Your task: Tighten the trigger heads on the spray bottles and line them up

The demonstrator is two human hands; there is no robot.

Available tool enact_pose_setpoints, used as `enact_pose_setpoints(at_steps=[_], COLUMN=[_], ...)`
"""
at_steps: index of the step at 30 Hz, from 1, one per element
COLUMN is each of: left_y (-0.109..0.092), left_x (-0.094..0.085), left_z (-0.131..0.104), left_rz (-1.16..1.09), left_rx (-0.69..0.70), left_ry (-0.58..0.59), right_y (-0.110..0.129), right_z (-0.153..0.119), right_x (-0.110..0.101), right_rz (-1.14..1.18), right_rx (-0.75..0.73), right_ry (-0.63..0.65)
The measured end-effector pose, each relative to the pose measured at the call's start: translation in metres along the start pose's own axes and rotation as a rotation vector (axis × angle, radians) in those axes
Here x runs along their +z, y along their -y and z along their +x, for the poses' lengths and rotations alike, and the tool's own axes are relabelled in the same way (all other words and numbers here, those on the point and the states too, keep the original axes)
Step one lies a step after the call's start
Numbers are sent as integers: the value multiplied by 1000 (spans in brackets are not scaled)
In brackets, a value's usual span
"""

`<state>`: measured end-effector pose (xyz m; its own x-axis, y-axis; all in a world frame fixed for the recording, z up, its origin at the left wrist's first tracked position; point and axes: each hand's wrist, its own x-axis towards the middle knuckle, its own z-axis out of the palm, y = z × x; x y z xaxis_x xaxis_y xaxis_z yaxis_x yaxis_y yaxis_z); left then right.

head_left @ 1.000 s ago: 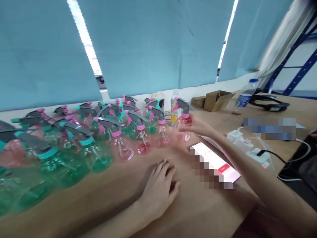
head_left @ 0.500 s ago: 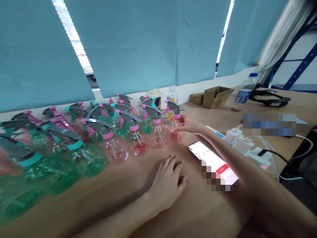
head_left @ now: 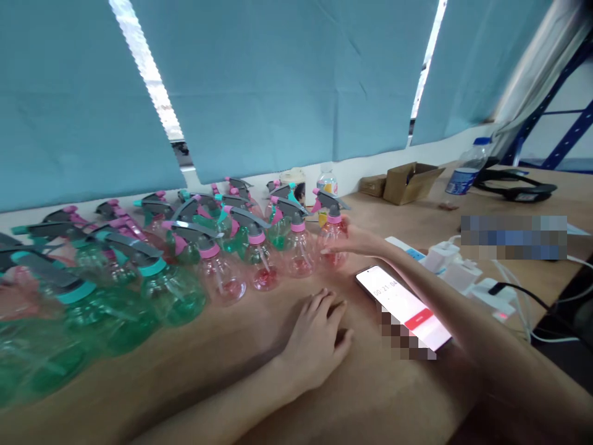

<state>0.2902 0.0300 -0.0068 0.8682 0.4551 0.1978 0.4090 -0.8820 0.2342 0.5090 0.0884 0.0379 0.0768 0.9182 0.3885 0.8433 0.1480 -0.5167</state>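
My right hand [head_left: 357,239] is at the right end of a group of spray bottles, with its fingers around the body of a clear pink spray bottle [head_left: 332,244]. That bottle stands upright on the table and has a pink collar and a grey trigger head. My left hand [head_left: 315,330] rests palm down on the wooden table [head_left: 259,346], its fingers a little apart and nothing in them. Close to its left stands another pink spray bottle [head_left: 263,262]. Under my right forearm lies a lit phone [head_left: 403,303] showing a running timer.
Several green spray bottles [head_left: 173,290] crowd the left side. Behind them are a paper cup [head_left: 296,182] and a clear bottle [head_left: 327,179]. An open cardboard box [head_left: 410,185], a blue-capped water bottle [head_left: 466,170], a black headset-like strap [head_left: 523,188] and white chargers [head_left: 463,275] sit at right.
The whole view has shifted slightly, so things appear a little further right. The phone's timer has advanced. My right hand stays at the pink spray bottle, and my left hand stays on the table.
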Motion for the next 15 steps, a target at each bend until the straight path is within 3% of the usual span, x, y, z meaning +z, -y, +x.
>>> enact_pose_setpoints(at_steps=[6,9,12,15], left_y=[5,14,27,43], left_x=[-7,-17,-27,-37], left_z=[-22,-49,-84,-124], left_rz=[-11,-23,-28,4], left_rx=[12,7,-30,-99], left_ry=[-7,-3,-11,-31], right_y=[47,77,109,146], right_z=[-47,-81,-101,-100], right_x=[-9,-4,11,35], right_rz=[-48,-182,-197,-225], right_rx=[32,-87,-154,-252], right_ry=[-99,-189,-15,161])
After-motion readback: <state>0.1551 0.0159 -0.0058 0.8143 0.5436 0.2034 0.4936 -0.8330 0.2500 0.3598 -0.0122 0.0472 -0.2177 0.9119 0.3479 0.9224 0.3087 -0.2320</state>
